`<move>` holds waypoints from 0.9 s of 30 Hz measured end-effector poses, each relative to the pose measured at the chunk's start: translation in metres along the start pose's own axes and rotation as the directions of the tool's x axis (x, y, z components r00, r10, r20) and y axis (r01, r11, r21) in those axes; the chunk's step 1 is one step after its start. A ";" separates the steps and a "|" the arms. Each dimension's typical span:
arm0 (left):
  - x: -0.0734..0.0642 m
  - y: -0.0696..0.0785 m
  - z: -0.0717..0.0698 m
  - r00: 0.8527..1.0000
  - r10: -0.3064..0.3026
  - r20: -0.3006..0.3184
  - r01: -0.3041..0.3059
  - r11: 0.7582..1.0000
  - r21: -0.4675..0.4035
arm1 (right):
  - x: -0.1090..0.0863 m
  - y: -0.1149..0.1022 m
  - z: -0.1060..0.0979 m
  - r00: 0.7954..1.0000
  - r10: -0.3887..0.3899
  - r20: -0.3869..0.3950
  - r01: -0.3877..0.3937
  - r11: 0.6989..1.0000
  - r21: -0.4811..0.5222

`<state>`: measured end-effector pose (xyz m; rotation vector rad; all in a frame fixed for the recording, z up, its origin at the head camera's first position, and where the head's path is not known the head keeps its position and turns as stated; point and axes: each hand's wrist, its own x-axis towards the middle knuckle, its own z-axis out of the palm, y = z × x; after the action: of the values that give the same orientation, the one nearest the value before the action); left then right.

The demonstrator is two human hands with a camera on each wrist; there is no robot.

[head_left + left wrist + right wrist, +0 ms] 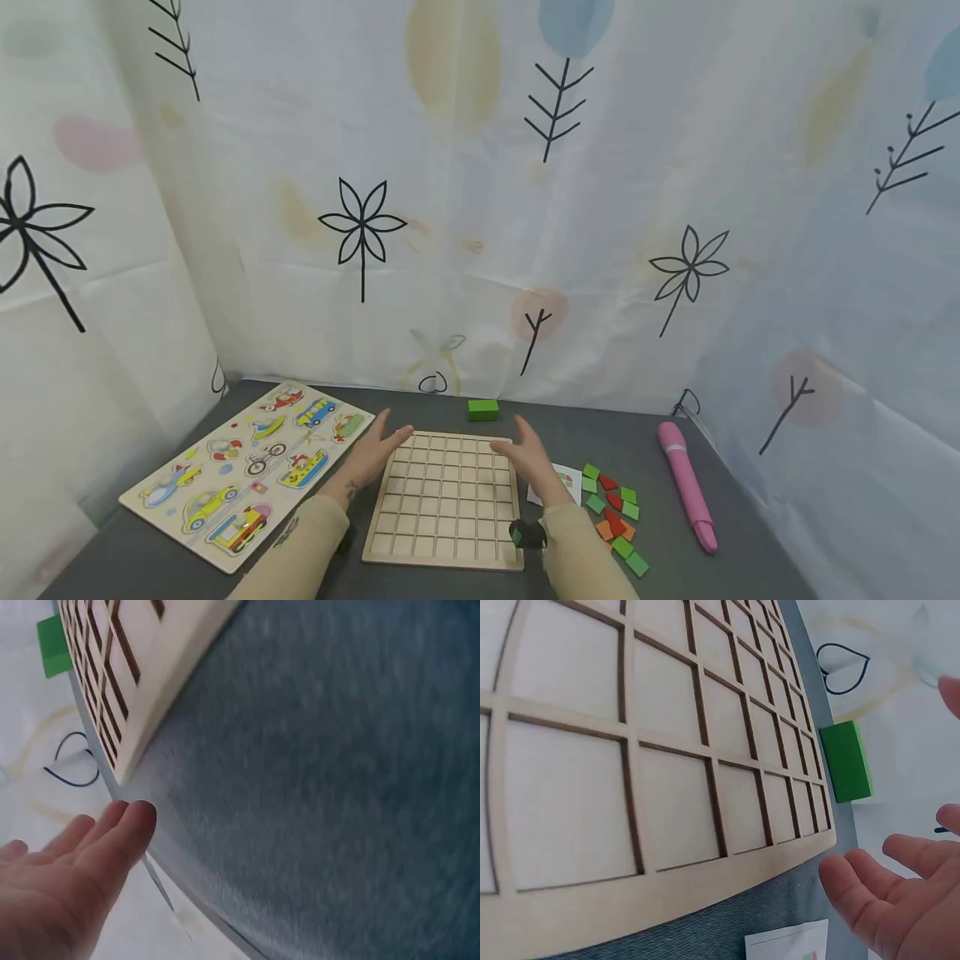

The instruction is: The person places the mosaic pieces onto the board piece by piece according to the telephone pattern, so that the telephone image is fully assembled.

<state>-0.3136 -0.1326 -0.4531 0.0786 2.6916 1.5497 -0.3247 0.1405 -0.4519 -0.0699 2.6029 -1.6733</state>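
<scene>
A wooden grid board with rows of square recesses lies flat on the dark table. My left hand is held beside its far left corner, fingers extended and nothing in the grasp. On the opposite side my right hand is by the far right corner, its fingers apart and also holding nothing. In the right wrist view the fingers show near the board's corner, with a green block beyond. The left wrist view shows the left fingers off the board's edge.
A vehicle-picture puzzle board lies at the left. Right of the grid are a partly covered printed card and scattered green, red and orange pieces. Farther right lies a pink pen-shaped object. Patterned curtains enclose the table.
</scene>
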 end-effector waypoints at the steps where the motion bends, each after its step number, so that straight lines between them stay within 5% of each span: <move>1: 0.000 0.000 0.001 1.000 -0.015 -0.002 0.015 1.000 -0.007 | -0.002 0.000 0.000 1.000 -0.001 -0.001 0.001 1.000 -0.014; 10: -0.007 0.004 0.008 0.992 -0.124 -0.023 0.123 0.992 -0.036 | -0.014 0.006 0.003 0.999 0.046 0.029 -0.046 0.999 0.000; 19: -0.034 0.008 0.006 0.990 -0.138 0.004 0.138 0.988 -0.065 | -0.045 0.004 0.002 0.996 0.081 0.021 -0.081 0.997 -0.012; 27: -0.054 0.006 0.001 0.965 -0.253 0.077 0.257 0.965 -0.052 | -0.061 0.004 -0.006 0.989 0.147 0.015 -0.147 0.989 -0.023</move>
<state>-0.2597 -0.1316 -0.4483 -0.2042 2.4812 1.5197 -0.2642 0.1514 -0.4524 0.1042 2.5449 -1.5880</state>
